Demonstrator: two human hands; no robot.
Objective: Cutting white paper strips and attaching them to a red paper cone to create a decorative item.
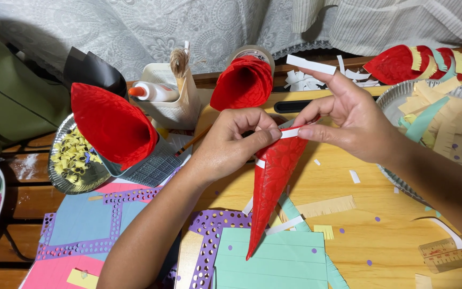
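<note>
Near edge: one mint green sheet (274, 259) lies flat; one purple punched strip (209, 241) runs beside it; one wooden ruler (450, 254) sits at the right corner
Held cone: one red paper cone (274, 184), tip pointing down over the green sheet, mouth up between both hands
Left hand: the left hand (231, 144) pinches the cone's upper rim, fingers closed narrow on it
Right hand: the right hand (354, 123) grips one white paper strip (291, 132) at the rim with thumb and forefinger; other fingers spread wide
Table: the yellow wooden table (380, 225) carries scattered paper scraps
Farther cones: three more red cones; one at left (110, 123); one at centre (241, 83); one fringed at far right (402, 64)
Glue: one glue bottle (153, 92) lies across a white basket (175, 109)
</note>
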